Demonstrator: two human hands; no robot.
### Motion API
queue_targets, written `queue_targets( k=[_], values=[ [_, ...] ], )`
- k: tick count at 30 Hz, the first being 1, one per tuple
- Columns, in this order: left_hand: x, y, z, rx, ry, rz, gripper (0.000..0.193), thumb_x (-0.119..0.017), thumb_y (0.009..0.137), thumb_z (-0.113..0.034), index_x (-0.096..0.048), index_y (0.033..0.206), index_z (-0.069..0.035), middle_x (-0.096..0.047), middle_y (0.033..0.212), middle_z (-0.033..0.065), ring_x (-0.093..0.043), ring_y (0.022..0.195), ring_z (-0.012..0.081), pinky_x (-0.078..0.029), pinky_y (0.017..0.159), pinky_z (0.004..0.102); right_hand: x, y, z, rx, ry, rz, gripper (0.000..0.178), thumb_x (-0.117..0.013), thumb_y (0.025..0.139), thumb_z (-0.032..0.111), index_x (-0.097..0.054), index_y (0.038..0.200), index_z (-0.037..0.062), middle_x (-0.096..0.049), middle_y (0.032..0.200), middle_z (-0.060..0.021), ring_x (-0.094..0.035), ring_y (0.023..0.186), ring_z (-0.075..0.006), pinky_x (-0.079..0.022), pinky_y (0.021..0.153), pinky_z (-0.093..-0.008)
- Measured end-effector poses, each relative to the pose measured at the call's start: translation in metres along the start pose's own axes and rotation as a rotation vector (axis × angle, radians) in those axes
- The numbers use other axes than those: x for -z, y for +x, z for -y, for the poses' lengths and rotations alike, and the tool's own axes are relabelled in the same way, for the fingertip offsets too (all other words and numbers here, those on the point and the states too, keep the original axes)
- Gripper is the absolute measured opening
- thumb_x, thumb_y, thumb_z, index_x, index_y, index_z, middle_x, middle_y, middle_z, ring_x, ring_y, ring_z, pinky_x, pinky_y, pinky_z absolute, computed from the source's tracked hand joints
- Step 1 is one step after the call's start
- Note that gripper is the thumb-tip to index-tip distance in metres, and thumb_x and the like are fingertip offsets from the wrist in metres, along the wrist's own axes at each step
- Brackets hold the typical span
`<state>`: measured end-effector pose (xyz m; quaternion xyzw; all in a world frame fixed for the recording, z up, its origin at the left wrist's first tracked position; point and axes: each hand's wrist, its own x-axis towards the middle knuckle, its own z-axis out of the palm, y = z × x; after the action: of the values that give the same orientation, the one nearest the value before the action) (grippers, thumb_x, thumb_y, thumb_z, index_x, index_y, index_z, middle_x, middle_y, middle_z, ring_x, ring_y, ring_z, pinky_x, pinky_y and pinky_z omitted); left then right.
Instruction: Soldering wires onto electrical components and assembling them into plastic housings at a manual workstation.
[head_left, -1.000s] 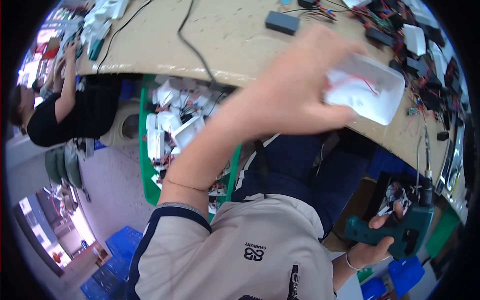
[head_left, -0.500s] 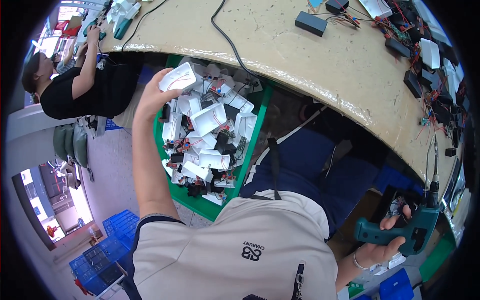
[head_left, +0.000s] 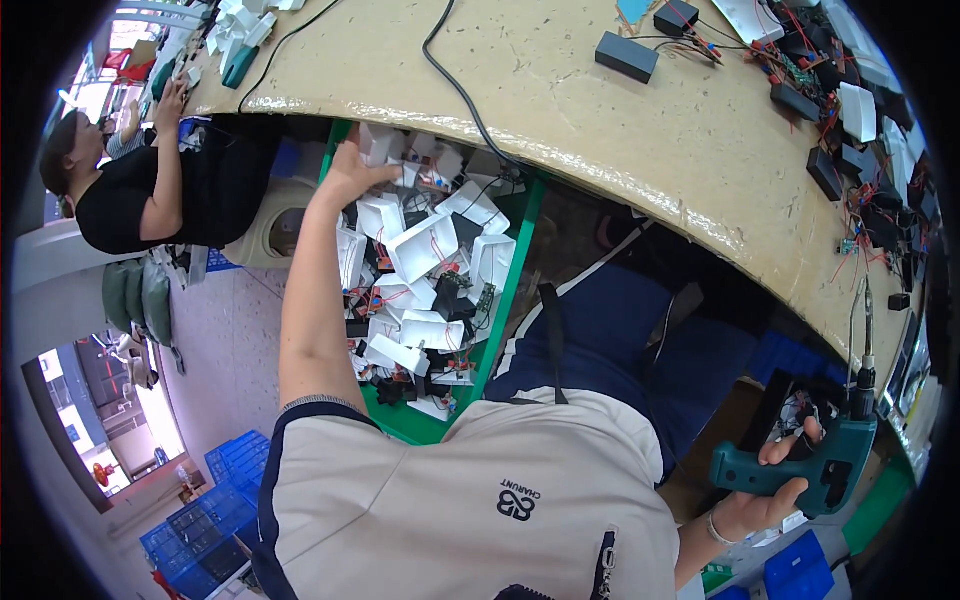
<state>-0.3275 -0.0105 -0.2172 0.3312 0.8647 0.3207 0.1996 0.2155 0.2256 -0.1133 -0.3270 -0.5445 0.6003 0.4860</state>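
My left hand (head_left: 352,178) is over the far left end of a green bin (head_left: 512,290), thumb and fingers apart. A blurred white plastic housing (head_left: 378,145) lies between or just beyond them; I see no firm grip on it. The bin is heaped with open white housings (head_left: 422,248), black box-shaped parts, small circuit boards and red wires. At the lower right, my right hand (head_left: 745,512) holds a teal pistol-shaped soldering gun (head_left: 840,465) by its handle. Its thin metal tip (head_left: 868,310) points up toward the table edge.
The tan worktable (head_left: 560,120) curves across the top, its edge overhanging the bin. On it lie a black cable (head_left: 455,85), a black box (head_left: 626,57) and a pile of wired parts (head_left: 860,190). A co-worker (head_left: 130,190) sits at the left. Blue crates (head_left: 200,515) stand on the floor.
My left hand has moved the white housing away from me into the bin's far end, and its fingers have spread. The right hand and soldering gun have hardly moved.
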Motion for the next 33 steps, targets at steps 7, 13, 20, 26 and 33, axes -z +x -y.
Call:
queue_targets(
  k=[7, 13, 20, 26, 33],
  values=[
    [0.016, 0.007, 0.035, 0.244, 0.083, -0.114, 0.072, -0.077, 0.052, -0.012, -0.041, 0.113, 0.004, -0.056, 0.100, 0.0134, -0.054, 0.089, 0.0204, -0.045, 0.076, 0.0291, -0.010, 0.004, 0.004, 0.018, 0.025, 0.090, 0.061, -0.057, 0.082, 0.031, -0.029, 0.123, -0.0056, -0.042, 0.121, -0.0193, -0.050, 0.072, -0.0125, -0.044, 0.060, -0.0218],
    [0.028, -0.015, -0.002, 0.362, 0.171, 0.078, 0.065, -0.076, 0.051, -0.018, -0.049, 0.105, 0.006, -0.059, 0.092, 0.0153, -0.057, 0.082, 0.0257, -0.045, 0.076, 0.0308, -0.010, 0.004, 0.003, 0.016, -0.005, 0.091, 0.061, -0.057, 0.082, 0.031, -0.029, 0.122, -0.0062, -0.042, 0.121, -0.0204, -0.049, 0.072, -0.0124, -0.044, 0.059, -0.0215],
    [0.039, -0.038, -0.036, 0.057, 0.293, 0.116, 0.070, -0.072, 0.057, -0.014, -0.043, 0.119, 0.003, -0.044, 0.120, 0.0196, -0.043, 0.112, 0.0250, -0.033, 0.094, 0.0330, -0.012, 0.011, 0.001, 0.048, -0.041, 0.027, 0.061, -0.057, 0.081, 0.031, -0.030, 0.121, -0.0054, -0.046, 0.114, -0.0222, -0.053, 0.068, -0.0132, -0.046, 0.052, -0.0196],
    [0.078, -0.053, -0.126, 0.179, -0.327, 0.267, 0.034, -0.064, 0.072, -0.013, -0.057, 0.101, 0.004, -0.060, 0.092, 0.0111, -0.058, 0.080, 0.0148, -0.046, 0.072, 0.0246, -0.003, 0.019, 0.000, 0.031, 0.091, 0.088, 0.061, -0.059, 0.081, 0.027, -0.028, 0.122, -0.0060, -0.043, 0.118, -0.0212, -0.050, 0.070, -0.0134, -0.044, 0.056, -0.0220],
    [-0.009, 0.069, -0.288, -0.536, -0.110, 0.232, 0.023, -0.053, 0.083, -0.016, -0.059, 0.097, 0.001, -0.061, 0.082, 0.0064, -0.056, 0.072, 0.0115, -0.045, 0.064, 0.0247, -0.008, 0.034, 0.000, 0.100, 0.166, 0.060, 0.062, -0.060, 0.080, 0.027, -0.029, 0.122, -0.0054, -0.045, 0.112, -0.0242, -0.053, 0.066, -0.0149, -0.050, 0.053, -0.0218]
  ],
)
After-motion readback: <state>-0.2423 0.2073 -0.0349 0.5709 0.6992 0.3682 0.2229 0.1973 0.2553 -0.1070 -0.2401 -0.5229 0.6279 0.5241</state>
